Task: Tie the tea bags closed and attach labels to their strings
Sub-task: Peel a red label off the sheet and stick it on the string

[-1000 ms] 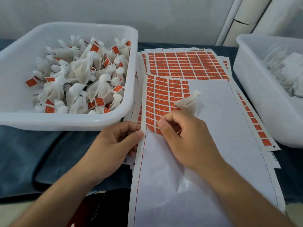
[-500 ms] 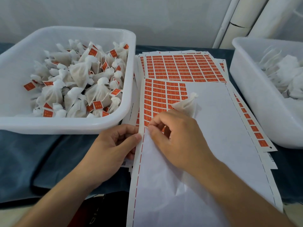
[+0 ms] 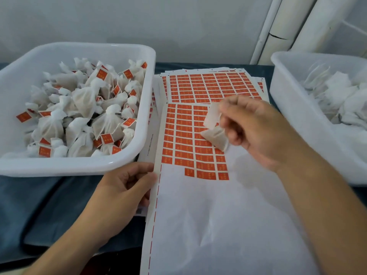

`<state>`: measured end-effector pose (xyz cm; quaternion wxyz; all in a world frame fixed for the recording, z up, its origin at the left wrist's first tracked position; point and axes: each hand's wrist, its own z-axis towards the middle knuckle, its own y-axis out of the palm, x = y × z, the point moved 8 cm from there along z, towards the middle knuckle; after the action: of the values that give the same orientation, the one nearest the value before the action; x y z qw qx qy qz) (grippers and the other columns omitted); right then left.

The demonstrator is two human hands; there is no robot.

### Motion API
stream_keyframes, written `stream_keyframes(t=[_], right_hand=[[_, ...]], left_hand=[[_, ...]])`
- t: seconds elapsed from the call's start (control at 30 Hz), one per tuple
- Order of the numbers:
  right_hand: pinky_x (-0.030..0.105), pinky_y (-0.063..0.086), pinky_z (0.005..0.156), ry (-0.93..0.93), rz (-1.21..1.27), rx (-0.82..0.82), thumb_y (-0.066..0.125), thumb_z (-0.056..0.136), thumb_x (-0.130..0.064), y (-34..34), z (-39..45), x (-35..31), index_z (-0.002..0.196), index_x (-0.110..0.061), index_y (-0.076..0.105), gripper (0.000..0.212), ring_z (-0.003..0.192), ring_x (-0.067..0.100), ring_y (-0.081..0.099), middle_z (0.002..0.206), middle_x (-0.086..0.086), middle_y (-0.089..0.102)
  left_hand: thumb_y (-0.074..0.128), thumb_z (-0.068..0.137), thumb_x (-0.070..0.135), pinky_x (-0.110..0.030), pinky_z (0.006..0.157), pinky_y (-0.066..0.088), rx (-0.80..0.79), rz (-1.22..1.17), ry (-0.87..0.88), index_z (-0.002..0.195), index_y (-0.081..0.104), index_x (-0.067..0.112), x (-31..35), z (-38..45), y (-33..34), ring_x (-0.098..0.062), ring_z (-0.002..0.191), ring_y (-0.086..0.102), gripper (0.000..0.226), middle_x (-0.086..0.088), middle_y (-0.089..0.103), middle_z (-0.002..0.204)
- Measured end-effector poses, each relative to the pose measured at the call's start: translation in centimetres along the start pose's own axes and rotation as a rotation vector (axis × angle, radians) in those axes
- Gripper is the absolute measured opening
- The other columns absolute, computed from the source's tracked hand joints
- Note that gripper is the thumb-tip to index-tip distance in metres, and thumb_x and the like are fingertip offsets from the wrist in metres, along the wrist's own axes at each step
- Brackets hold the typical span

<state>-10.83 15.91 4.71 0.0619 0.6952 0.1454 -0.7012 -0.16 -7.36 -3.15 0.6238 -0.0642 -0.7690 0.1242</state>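
Tea bag [image 3: 215, 135]: small white pouch, held above the label sheet, clear of the paper; I see its neck pointing up toward the fingers, body hanging lower left. Image blurred here.
Right hand [image 3: 256, 130]: grasping the tea bag, fingers curled round its upper part; raised over the right side of the sheet. I cannot tell whether a label is on its fingertips.
Left hand [image 3: 123, 187]: thumb and fingers pinching the sheet's left margin, just below the left bin's near rim.
Label sheet [image 3: 198, 147]: top sheet of the stack, orange labels in rows on its upper left part; lower and right parts are bare white backing, slightly creased. Dashed orange line runs down its left edge.
Stack [image 3: 210, 86]: more full label sheets beneath and beyond, fanned out between the two bins.
Left bin [image 3: 79, 165]: white plastic, holds a heap of tied bags [image 3: 85, 108], many with orange labels on strings.
Right bin [image 3: 294, 108]: white plastic, holds white bags; I see no orange on them.
Table [image 3: 39, 205]: dark blue cover under everything.
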Motion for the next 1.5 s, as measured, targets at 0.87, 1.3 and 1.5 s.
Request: stream_keyframes(t=[0.87, 1.3, 1.5], right_hand=[[0.017, 0.056, 0.063, -0.117, 0.037, 0.647, 0.055, 0.098, -0.043, -10.3, 5.3, 5.5, 0.096, -0.03, 0.068, 0.019, 0.074, 0.01, 0.072, 0.089, -0.016, 0.074], [0.016, 0.056, 0.062, -0.277, -0.056, 0.589, 0.067, 0.096, -0.035, -8.9, 4.7, 3.5, 0.097, -0.033, 0.067, 0.002, 0.073, 0.009, 0.071, 0.089, -0.015, 0.073], [0.018, 0.056, 0.062, -0.306, -0.054, 0.571, 0.069, 0.095, -0.033, -8.5, 4.3, 3.0, 0.097, -0.03, 0.068, 0.004, 0.071, 0.011, 0.071, 0.09, -0.013, 0.073]], left_hand=[[0.048, 0.087, 0.077, -0.04, 0.085, 0.059, 0.021, 0.947, 0.518, 0.141, 0.009, 0.06, 11.9, 9.4, 14.8, -0.018, 0.114, 0.067, 0.068, 0.017, 0.056, 0.145], [0.064, 0.097, 0.041, -0.002, 0.066, 0.051, -0.027, 0.396, 0.541, 0.108, 0.053, 0.053, 10.8, 10.2, 12.5, 0.011, 0.094, 0.065, 0.02, 0.032, 0.065, 0.101], [0.067, 0.097, 0.036, -0.009, 0.063, 0.054, -0.003, 0.215, 0.484, 0.1, 0.057, 0.045, 10.2, 10.3, 11.1, 0.005, 0.093, 0.067, 0.014, 0.031, 0.064, 0.1]])
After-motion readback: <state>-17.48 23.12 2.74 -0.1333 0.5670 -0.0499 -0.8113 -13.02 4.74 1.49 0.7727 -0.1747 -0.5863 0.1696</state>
